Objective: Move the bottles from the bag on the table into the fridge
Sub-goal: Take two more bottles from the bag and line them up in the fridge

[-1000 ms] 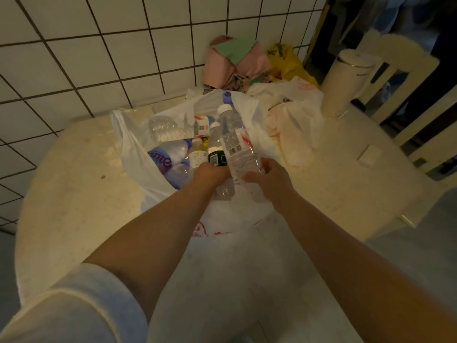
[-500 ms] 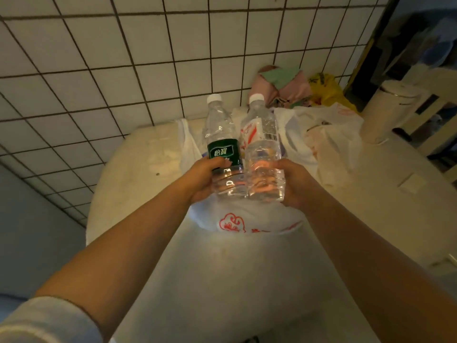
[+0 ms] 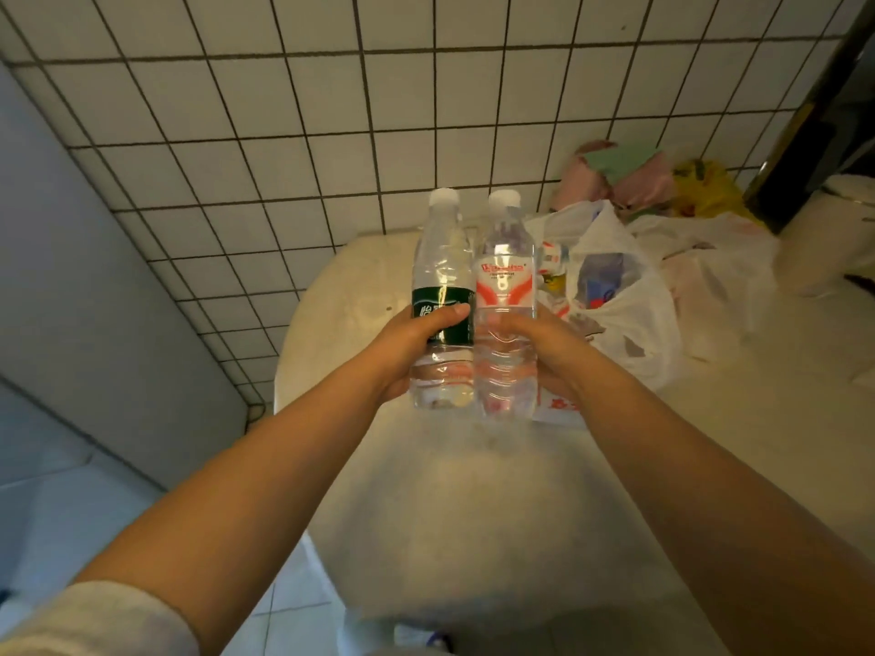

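Observation:
My left hand [image 3: 407,345] grips a clear water bottle with a dark green label [image 3: 442,281], upright, white cap on top. Right beside it, touching, my right hand [image 3: 544,348] grips a second clear bottle with a red-and-white label [image 3: 505,286], also upright. Both are held in the air above the left part of the round pale table [image 3: 473,490]. The white plastic bag [image 3: 625,319] stands on the table to the right of my hands, open at the top, with more bottles dimly visible inside. No fridge is in view.
A tiled wall [image 3: 331,111] runs behind the table. Pink and yellow bags [image 3: 629,182] lie at the back right, another white bag [image 3: 710,272] beside them, and a pale cylindrical bin [image 3: 838,239] at the far right. A grey panel [image 3: 71,277] and floor tiles lie left.
Both bottles have been lifted out of the bag and carried up and to the left. The view has swung left, so the bag now sits to the right of my hands.

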